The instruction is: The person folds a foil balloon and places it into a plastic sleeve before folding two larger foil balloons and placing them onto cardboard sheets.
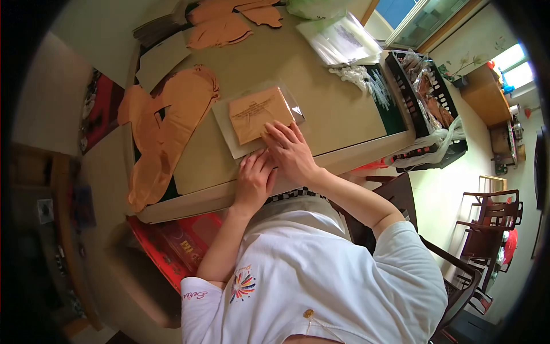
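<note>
Both hands sit at the near edge of the flat tan paper packet in a clear plastic sleeve [260, 113], which lies on a grey card sheet [229, 135] near the middle of the beige desk [326, 109]. Right hand [289, 152] lies flat, fingers spread, tips pressing the packet's near corner; nothing gripped. Left hand [254, 180] is just beside it, fingers curled down onto the sleeve's near edge; can't tell whether it pinches anything, fingertips hidden under the knuckles. Printed text on the packet is too small to read. Left of the packet, large orange cut-out sheets [163, 129] drape over the desk edge, lower ends partly out of sight. More orange pieces [226, 23] at the far side, cut off by the frame. Far right: stack of clear plastic bags [344, 40], white stringy bundle [364, 77], black plastic crate [432, 97] with contents hard to make out. Red box [172, 243] under the desk, partly hidden by the arm.
</note>
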Demonstrator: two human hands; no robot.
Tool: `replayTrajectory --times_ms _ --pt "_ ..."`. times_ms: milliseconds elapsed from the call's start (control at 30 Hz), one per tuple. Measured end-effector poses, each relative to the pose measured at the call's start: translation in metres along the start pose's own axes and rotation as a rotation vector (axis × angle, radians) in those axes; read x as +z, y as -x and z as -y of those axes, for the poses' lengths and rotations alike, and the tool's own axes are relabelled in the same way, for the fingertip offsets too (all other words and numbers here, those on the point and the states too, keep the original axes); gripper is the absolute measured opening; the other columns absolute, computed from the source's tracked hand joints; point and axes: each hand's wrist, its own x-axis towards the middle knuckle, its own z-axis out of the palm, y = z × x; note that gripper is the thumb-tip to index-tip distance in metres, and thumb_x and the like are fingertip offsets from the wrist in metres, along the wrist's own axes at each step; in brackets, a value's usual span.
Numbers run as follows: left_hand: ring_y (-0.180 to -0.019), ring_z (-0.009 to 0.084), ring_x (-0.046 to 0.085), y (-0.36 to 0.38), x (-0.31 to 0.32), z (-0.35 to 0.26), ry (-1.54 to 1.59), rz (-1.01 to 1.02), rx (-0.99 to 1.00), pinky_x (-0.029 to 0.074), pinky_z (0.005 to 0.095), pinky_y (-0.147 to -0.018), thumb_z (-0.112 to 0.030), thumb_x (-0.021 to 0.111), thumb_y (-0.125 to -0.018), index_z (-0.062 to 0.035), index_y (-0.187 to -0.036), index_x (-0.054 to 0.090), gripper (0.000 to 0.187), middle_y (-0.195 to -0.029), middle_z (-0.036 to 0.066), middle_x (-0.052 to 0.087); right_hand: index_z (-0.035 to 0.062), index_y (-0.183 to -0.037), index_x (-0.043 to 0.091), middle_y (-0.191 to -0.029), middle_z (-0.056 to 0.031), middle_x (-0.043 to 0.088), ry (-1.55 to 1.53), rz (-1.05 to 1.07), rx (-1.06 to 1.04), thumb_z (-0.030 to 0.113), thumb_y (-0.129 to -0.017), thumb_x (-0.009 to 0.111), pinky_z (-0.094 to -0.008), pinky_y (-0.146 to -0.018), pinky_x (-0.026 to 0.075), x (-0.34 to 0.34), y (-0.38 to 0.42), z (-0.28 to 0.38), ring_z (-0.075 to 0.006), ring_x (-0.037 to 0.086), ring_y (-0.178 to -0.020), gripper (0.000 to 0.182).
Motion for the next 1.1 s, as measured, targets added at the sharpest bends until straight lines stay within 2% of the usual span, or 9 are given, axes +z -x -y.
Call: replayTrajectory --times_ms 133,367,467,567,633,733,867,1000,1100 --pt "-0.120 0.0293 0.051 0.001 0.000 -0.001 -0.035 -0.007 0.006 0.036 0.0465 -0.104 -0.017 0.064 -0.085 -0.0051 -0.108 0.062 0.026 -0.123 0.011 0.058 0.0055 -0.128 0.056 -0.139 -0.0081 0.049 -0.030 0.090 0.048 0.019 -0.090 0.056 -0.0435 -0.111 0.029 0.000 0.006 -0.009 -0.0261 0.039 -0.134 0.041" --pt "-0.115 0.0282 0.053 0.004 0.003 -0.003 0.085 -0.170 -0.005 0.041 0.0426 -0.099 -0.006 0.067 -0.079 -0.0061 -0.105 0.064 0.026 -0.114 0.009 0.060 0.0042 -0.120 0.059 -0.125 -0.0129 0.057 -0.165 -0.020 -0.096 0.012 -0.084 0.062 -0.0424 -0.101 0.041 -0.012 0.015 -0.029 -0.0305 0.051 -0.119 0.038" --pt "-0.112 0.0274 0.054 0.001 -0.008 -0.005 0.085 -0.265 -0.058 0.044 0.0408 -0.095 -0.003 0.068 -0.077 -0.0075 -0.105 0.064 0.028 -0.112 0.009 0.060 0.0044 -0.110 0.063 -0.112 -0.0134 0.062 -0.239 -0.129 0.048 0.006 -0.079 0.066 -0.0424 -0.088 0.047 -0.042 0.021 -0.045 -0.0319 0.057 -0.104 0.031" --pt "-0.110 0.0270 0.054 -0.008 -0.015 -0.001 0.001 -0.290 -0.097 0.045 0.0414 -0.093 -0.003 0.069 -0.077 -0.0088 -0.106 0.064 0.030 -0.114 0.008 0.058 0.0029 -0.093 0.066 -0.085 -0.0167 0.063 -0.099 -0.531 0.383 0.002 -0.080 0.065 -0.0399 -0.073 0.049 -0.047 0.032 -0.134 -0.0333 0.060 -0.081 0.014" --pt "-0.112 0.0276 0.052 -0.011 -0.018 0.007 -0.087 -0.251 -0.101 0.044 0.0422 -0.094 -0.004 0.070 -0.076 -0.0096 -0.109 0.062 0.034 -0.120 0.008 0.055 0.0021 -0.091 0.064 -0.087 -0.0162 0.064 0.137 -0.512 0.606 0.006 -0.084 0.060 -0.0402 -0.074 0.049 -0.071 0.055 -0.205 -0.0332 0.060 -0.082 0.008" --pt "-0.114 0.0298 0.051 -0.013 -0.023 0.008 -0.123 -0.240 -0.130 0.044 0.0412 -0.096 -0.002 0.068 -0.077 -0.0094 -0.112 0.062 0.036 -0.123 0.009 0.055 0.0015 -0.088 0.062 -0.083 -0.0149 0.062 0.242 -0.425 0.799 0.012 -0.079 0.069 -0.0416 -0.076 0.048 -0.095 0.091 -0.260 -0.0322 0.060 -0.082 0.015" --pt "-0.113 0.0307 0.051 -0.008 -0.021 0.012 -0.046 -0.281 -0.160 0.044 0.0416 -0.096 -0.002 0.068 -0.077 -0.0092 -0.110 0.062 0.034 -0.121 0.010 0.055 0.0008 -0.087 0.064 -0.083 -0.0158 0.065 0.168 -0.305 0.912 0.016 -0.081 0.070 -0.0402 -0.074 0.050 -0.094 0.106 -0.273 -0.0316 0.064 -0.079 0.017" --pt "-0.112 0.0297 0.051 0.005 -0.018 0.018 -0.048 -0.266 -0.215 0.044 0.0421 -0.095 -0.004 0.070 -0.076 -0.0099 -0.108 0.061 0.034 -0.119 0.008 0.054 0.0013 -0.085 0.065 -0.081 -0.0150 0.067 0.118 -0.410 0.949 0.017 -0.082 0.068 -0.0388 -0.072 0.051 -0.108 0.089 -0.239 -0.0307 0.066 -0.077 0.016" --pt "-0.114 0.0308 0.050 0.008 -0.021 0.018 -0.060 -0.254 -0.255 0.043 0.0434 -0.097 -0.005 0.071 -0.076 -0.0101 -0.112 0.060 0.038 -0.121 0.009 0.054 0.0021 -0.089 0.066 -0.078 -0.0068 0.067 -0.140 -0.463 0.907 0.014 -0.085 0.066 -0.0310 -0.068 0.050 -0.108 0.079 -0.203 -0.0180 0.063 -0.072 0.013"
